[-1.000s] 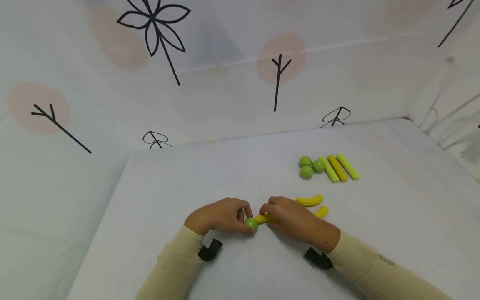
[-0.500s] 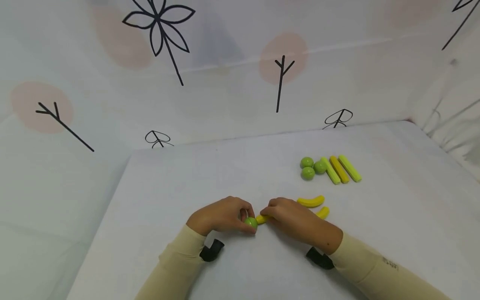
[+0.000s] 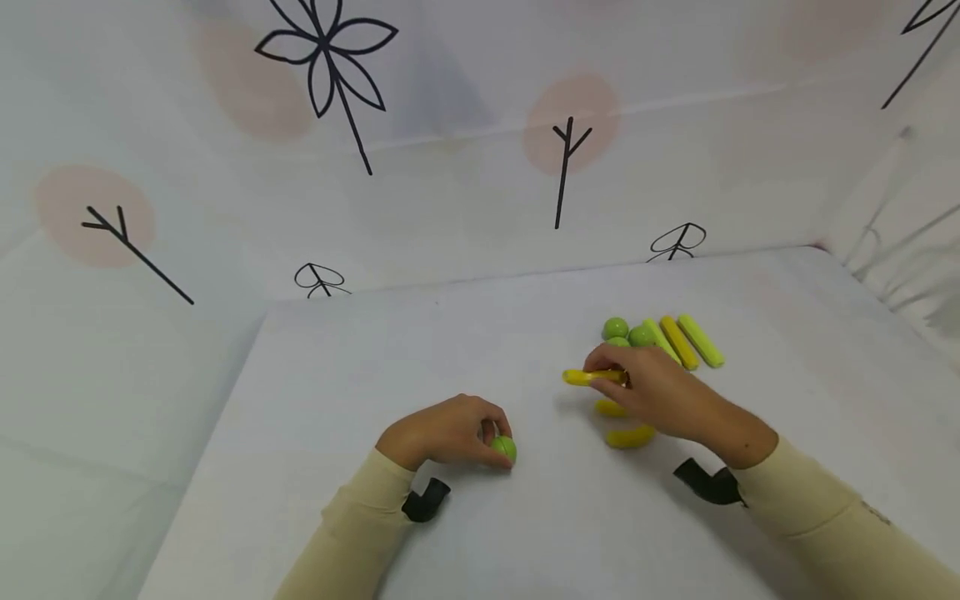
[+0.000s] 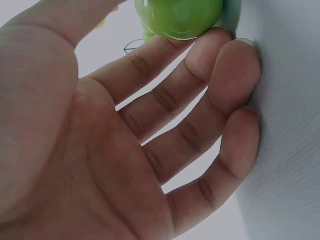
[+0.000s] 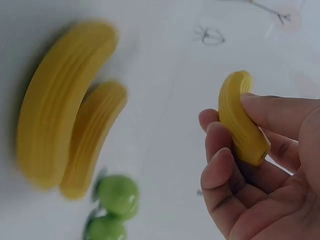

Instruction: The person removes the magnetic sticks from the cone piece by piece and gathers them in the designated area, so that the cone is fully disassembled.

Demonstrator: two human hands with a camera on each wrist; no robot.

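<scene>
My left hand (image 3: 453,433) rests on the white table and holds a round green ball-like piece (image 3: 504,448) between thumb and fingers. In the left wrist view the same green piece (image 4: 180,17) touches the fingertips, its top cut off by the frame. Raised above the table, my right hand (image 3: 660,387) pinches a small yellow toy banana (image 3: 579,377). The right wrist view shows this banana (image 5: 239,117) between thumb and fingers. Beneath that hand two more toy bananas lie on the table, the nearer banana (image 3: 628,437) and the farther banana (image 3: 609,408), partly covered.
Behind the right hand sit several green balls (image 3: 616,328). Beside them lie two pale green sticks (image 3: 701,340) and a darker yellow stick (image 3: 678,342). A white patterned cloth (image 3: 450,208) hangs along the table's back edge.
My right hand has lifted the toy banana off the table beside the green piece and moved it right and away from me. The left hand stays on the green piece.
</scene>
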